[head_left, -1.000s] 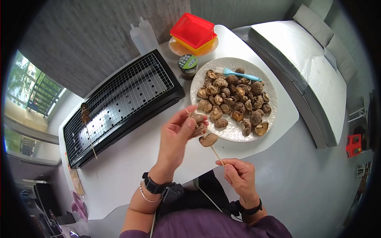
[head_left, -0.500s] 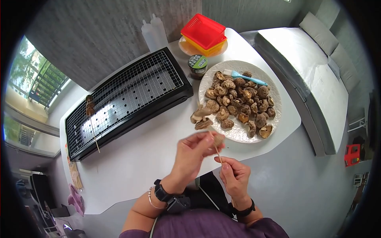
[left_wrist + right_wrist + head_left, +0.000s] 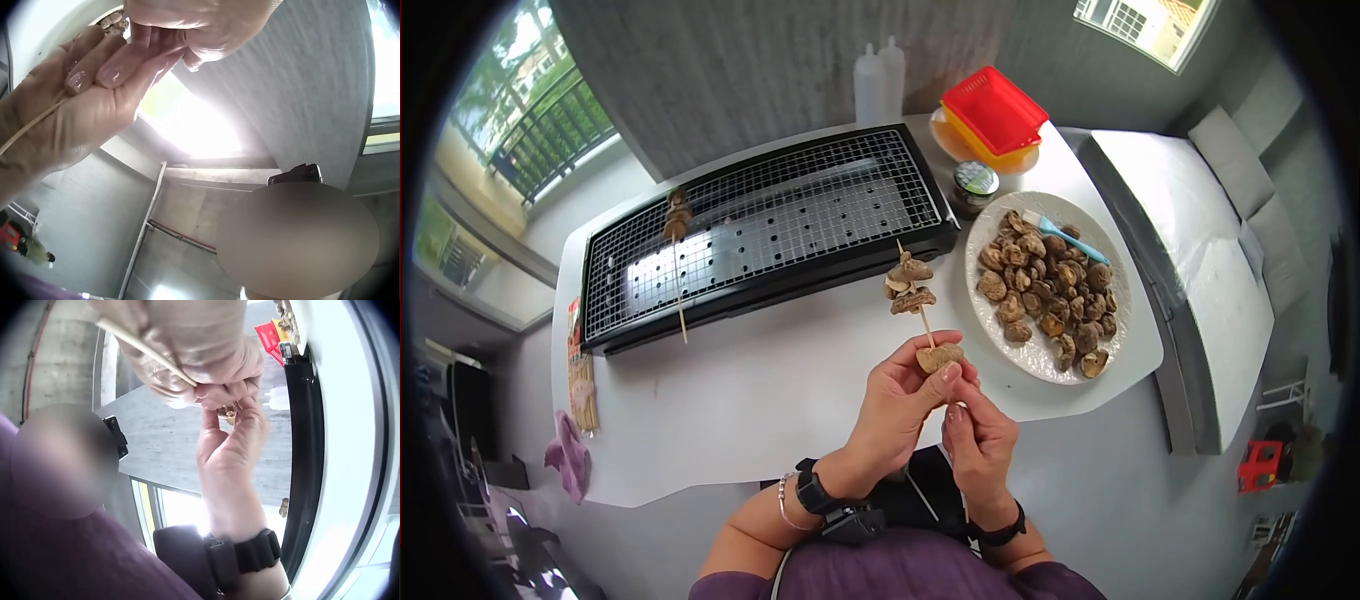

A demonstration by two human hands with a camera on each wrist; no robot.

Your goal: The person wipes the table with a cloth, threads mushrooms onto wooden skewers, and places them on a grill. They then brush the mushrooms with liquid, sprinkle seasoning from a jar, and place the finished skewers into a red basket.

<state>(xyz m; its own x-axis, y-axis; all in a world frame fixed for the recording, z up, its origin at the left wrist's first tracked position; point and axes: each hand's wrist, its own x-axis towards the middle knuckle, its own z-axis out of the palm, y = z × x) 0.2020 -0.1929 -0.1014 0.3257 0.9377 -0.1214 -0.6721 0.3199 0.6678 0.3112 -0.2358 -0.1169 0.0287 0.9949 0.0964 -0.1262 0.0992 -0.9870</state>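
My left hand [image 3: 900, 410] grips a brown dried mushroom [image 3: 941, 358] between thumb and fingers, low on a wooden skewer [image 3: 928, 327]. Further up the same skewer sit more mushrooms [image 3: 910, 272], with the tip poking out above them. Just below, my right hand [image 3: 980, 450] pinches the skewer, its fingertips right at the left hand's thumb. In the left wrist view the skewer's lower end [image 3: 31, 127] runs along the right palm. The right wrist view shows the mushroom [image 3: 228, 412] partly hidden between the left fingers.
A white plate [image 3: 983, 335] of dried mushrooms with a blue brush [image 3: 1072, 238] stands right. Behind my hands lies a black grill [image 3: 800, 270] bearing another mushroom skewer [image 3: 677, 225]. A jar [image 3: 975, 185], baskets [image 3: 995, 110] and squeeze bottles [image 3: 880, 85] stand behind; packaged skewers [image 3: 583, 385] and a cloth [image 3: 568, 457] lie left.
My left hand has gone from the upper mushrooms down to the lowest one, now close against the right hand. The right hand keeps its pinch on the skewer. The head view has turned.
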